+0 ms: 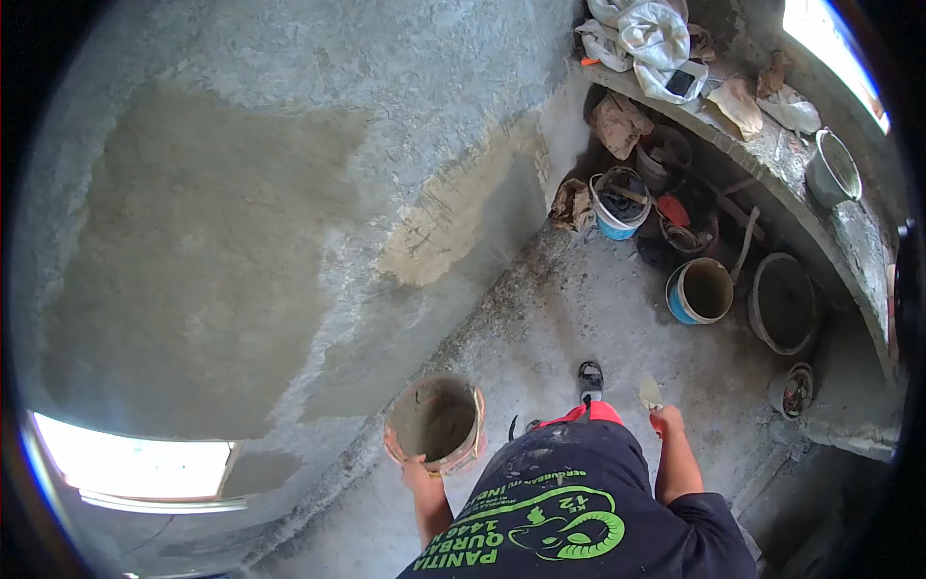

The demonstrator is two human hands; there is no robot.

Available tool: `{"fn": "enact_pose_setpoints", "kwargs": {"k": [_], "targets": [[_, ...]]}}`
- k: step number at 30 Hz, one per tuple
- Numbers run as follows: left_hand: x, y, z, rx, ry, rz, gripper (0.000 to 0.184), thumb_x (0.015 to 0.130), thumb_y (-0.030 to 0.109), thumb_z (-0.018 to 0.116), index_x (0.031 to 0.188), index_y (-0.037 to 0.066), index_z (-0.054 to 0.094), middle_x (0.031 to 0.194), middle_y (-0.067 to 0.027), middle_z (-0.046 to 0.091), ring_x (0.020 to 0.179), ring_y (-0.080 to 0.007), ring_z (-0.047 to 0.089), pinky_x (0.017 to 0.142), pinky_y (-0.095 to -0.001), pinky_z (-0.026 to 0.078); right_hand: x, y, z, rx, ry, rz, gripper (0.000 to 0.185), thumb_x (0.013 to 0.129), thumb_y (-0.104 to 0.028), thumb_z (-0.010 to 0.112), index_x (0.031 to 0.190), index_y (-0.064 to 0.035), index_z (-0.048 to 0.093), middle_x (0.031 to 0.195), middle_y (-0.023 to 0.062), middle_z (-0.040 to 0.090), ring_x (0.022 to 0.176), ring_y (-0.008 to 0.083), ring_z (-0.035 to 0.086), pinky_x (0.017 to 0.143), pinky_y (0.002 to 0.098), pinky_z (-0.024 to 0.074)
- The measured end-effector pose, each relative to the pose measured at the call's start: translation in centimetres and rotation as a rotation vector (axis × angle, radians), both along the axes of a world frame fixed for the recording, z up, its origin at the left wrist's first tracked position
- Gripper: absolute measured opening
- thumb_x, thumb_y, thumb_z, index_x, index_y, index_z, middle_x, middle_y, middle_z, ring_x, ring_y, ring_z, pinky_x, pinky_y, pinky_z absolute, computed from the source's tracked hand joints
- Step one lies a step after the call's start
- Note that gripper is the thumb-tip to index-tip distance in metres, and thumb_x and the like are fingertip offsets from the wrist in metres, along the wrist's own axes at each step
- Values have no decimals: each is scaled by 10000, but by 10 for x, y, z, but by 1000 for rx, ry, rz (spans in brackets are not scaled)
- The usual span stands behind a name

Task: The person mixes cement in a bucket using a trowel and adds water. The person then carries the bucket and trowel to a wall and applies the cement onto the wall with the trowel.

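My left hand is closed on the near rim of a reddish, mortar-smeared bucket, whose inside looks grey and mostly bare. Whether the bucket hangs or rests on the floor, I cannot tell. Out to the right, my right hand is wrapped round the handle of a pointing trowel. Its blade points away from me and looks coated in grey. Most of the handle is hidden by my fingers.
The plastered wall has darker damp patches on the left. Ahead right stand a blue-white bucket, another bucket with tools, a large round tub and a small bucket. A curved ledge carries white sacks and a pail.
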State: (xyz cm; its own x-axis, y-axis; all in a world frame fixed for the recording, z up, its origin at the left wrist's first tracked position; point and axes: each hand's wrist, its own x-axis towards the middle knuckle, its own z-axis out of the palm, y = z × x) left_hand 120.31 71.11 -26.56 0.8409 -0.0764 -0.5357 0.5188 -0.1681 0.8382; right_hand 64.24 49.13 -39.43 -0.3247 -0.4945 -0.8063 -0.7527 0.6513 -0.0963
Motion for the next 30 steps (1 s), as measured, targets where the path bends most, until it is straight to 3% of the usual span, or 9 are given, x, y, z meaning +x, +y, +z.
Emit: {"fn": "enact_pose_setpoints", "kwargs": {"k": [1,3,6,7,9,16,21,25,30], "targets": [[-3,-17,7,9,-4,5,407,723,10,623,1116,-95,618,1113,-197,619,957,-345,659,774,-468,555,0,-1,-7,-58,-12,-27,272,850,-178,590,836,58,725,707,171,705,585,289,716,537,415,562],[-11,-50,16,39,11,-7,343,723,71,626,1060,18,586,913,-112,574,658,-273,598,560,-410,482,1,-19,9,-31,-36,-35,266,815,-166,599,866,57,735,775,196,725,668,302,739,593,417,576],[-10,-73,1,67,-54,-74,447,728,77,605,1174,52,596,996,-77,577,769,-248,608,597,-437,489,-5,-31,22,-10,-47,-39,276,788,-148,600,891,66,740,836,228,742,736,319,760,633,415,587],[-24,-88,20,75,-50,-64,447,728,77,605,1174,52,596,996,-77,577,769,-248,608,597,-437,489,-9,-35,25,-30,-43,-39,277,794,-142,591,886,76,735,829,235,739,721,323,758,618,411,585],[-62,-127,77,1,5,26,500,689,-44,624,1187,-8,611,1130,-114,624,946,-303,642,781,-426,547,-25,-41,22,-19,-41,-44,274,802,-145,591,883,74,735,820,228,738,707,325,752,608,421,582],[-77,-145,77,-162,-94,42,508,690,-35,625,1195,15,623,1120,-90,628,937,-286,646,732,-412,550,-83,-50,8,15,-5,-154,337,907,-209,610,828,108,693,711,209,691,564,303,694,467,449,512],[-77,-135,65,8,21,62,498,684,-48,609,1179,-5,624,1100,-121,639,951,-307,656,798,-417,556,-94,-60,11,10,-6,-192,258,854,-153,584,868,72,711,740,187,705,599,291,698,515,425,529],[-76,-123,55,-39,-21,95,439,686,-51,606,1125,-43,611,1103,-147,639,954,-346,657,826,-461,554,-83,-66,9,29,33,-125,259,848,-154,586,858,73,709,753,191,712,618,291,711,530,425,541],[-88,-106,73,28,-71,125,399,688,-4,630,1086,-15,604,1062,-122,588,935,-304,605,799,-443,515,-55,-75,-3,9,-53,-107,267,835,-163,589,863,62,729,784,191,733,667,293,738,575,417,565]]}}
